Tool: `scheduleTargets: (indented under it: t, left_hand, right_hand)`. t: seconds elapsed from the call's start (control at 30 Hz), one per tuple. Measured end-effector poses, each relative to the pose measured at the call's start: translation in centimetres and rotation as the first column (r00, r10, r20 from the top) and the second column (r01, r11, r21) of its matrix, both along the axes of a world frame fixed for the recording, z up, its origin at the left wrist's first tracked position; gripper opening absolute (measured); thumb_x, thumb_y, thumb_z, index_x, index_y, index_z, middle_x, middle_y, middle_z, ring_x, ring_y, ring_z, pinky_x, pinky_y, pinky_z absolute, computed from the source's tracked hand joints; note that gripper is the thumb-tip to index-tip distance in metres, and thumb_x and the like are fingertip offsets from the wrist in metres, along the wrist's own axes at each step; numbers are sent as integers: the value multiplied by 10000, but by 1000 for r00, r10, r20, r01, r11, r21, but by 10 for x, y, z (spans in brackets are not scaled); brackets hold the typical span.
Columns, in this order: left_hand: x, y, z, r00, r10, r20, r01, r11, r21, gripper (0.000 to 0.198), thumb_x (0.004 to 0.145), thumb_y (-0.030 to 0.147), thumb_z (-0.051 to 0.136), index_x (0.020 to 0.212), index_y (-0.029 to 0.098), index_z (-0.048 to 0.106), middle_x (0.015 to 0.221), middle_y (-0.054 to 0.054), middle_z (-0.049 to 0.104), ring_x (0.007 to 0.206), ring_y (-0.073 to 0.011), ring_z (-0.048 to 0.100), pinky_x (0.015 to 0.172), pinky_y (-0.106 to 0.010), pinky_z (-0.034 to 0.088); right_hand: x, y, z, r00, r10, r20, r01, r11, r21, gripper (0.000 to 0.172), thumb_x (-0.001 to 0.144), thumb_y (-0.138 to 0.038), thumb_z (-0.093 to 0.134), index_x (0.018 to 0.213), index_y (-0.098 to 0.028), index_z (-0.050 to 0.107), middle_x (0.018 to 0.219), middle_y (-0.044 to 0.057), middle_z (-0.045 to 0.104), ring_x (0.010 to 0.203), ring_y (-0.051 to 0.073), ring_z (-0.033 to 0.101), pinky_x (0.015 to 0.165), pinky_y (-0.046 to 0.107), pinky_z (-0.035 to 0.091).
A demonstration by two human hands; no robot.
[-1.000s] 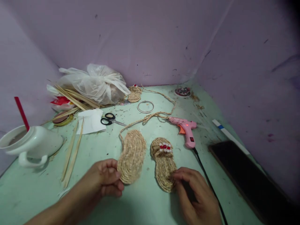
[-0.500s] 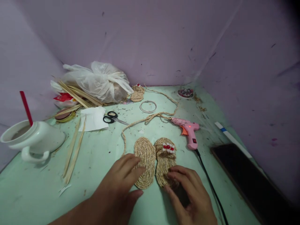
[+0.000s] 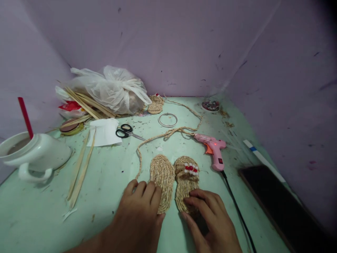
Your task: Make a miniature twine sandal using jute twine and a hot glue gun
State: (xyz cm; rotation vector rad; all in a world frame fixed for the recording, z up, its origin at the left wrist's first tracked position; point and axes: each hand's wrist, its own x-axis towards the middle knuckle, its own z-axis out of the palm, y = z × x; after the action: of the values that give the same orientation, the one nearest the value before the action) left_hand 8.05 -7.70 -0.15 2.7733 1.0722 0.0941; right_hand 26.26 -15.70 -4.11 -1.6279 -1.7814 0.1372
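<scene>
Two small woven straw slipper pieces lie side by side on the table. The left one is a plain oval sole point(image 3: 162, 168); the right one is a slipper point(image 3: 184, 188) with a strap of red and white beads. My left hand point(image 3: 143, 207) has its fingers curled over the plain sole's left edge, with the thumb by its lower end. A braided straw cord point(image 3: 139, 158) runs down from the back to those fingers, where its end is hidden. My right hand point(image 3: 213, 218) grips the beaded slipper's heel between fingers and thumb.
A pink glue gun point(image 3: 214, 149) lies to the right, its cable trailing forward beside a dark phone-like slab point(image 3: 273, 203). Scissors point(image 3: 127, 131), a metal ring point(image 3: 167, 120), white paper point(image 3: 105, 133) and straw strips point(image 3: 81, 168) lie behind and left. A white mug point(image 3: 47, 151) stands far left.
My left hand's fingers have curled in at the plain sole's left edge, and its thumb has moved up to the sole's lower end. My right hand stays at the beaded slipper's heel.
</scene>
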Motion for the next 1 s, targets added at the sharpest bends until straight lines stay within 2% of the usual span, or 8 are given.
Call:
scheduleTargets:
  t: [0.2,0.3,0.4,0.53,0.63,0.77,0.9,1.0]
  left_hand:
    - [12,-4,-3,999,23,-31,-23,1000,11,126,768,247,505,798,172,602,743,-82,591,665,-257,512,642,-457,410]
    - [17,-4,-2,999,12,-35,-10,999,42,101,765,243,511,756,173,584,695,-75,576,616,-241,501,596,-423,399]
    - [18,-3,-3,1000,17,8,-17,999,52,106,756,259,520,776,175,580,700,-75,570,621,-247,486,608,-438,392]
    - [17,0,-6,995,41,96,-41,999,-6,104,757,280,537,786,185,568,752,-79,555,697,-267,470,647,-449,384]
    - [15,3,-10,989,39,140,-31,998,-61,113,736,292,580,780,190,561,771,-72,551,723,-265,466,668,-443,379]
    - [11,7,-22,970,13,242,-26,998,52,181,691,337,643,755,193,555,729,-49,538,681,-246,463,627,-400,366]
    - [9,9,-34,950,-47,308,-11,983,184,211,776,386,550,800,176,556,724,-53,532,673,-245,483,610,-394,380]
    - [8,8,-37,938,-40,345,-37,976,214,225,836,382,483,889,176,556,798,-67,562,721,-248,519,644,-407,418]
  right_hand:
    - [-1,0,1,995,77,56,-78,997,12,226,758,-176,621,967,-173,535,859,80,581,787,208,540,616,336,541]
    - [1,0,2,993,53,101,-55,998,15,239,717,-166,643,932,-170,539,831,76,583,768,207,535,600,329,535]
    - [4,0,5,994,18,106,-17,1000,-8,219,692,-130,620,891,-175,540,834,77,579,795,216,536,635,343,529]
    - [8,0,6,990,106,96,-104,994,-24,210,676,-88,580,860,-183,549,826,65,583,805,209,546,650,324,522]
    - [9,0,2,991,101,90,-97,994,-41,235,654,-65,581,855,-184,548,825,58,586,807,206,548,655,312,518]
    - [9,0,-7,995,88,35,-87,996,-31,267,629,-45,581,847,-197,556,821,39,589,805,196,537,669,296,508]
    - [7,1,-13,999,23,-40,-24,999,-27,250,624,-55,571,818,-211,564,826,22,599,810,196,526,673,295,492]
    - [4,0,-15,997,-30,-73,28,999,-20,256,603,-45,554,794,-215,557,810,11,603,798,192,524,669,287,483]
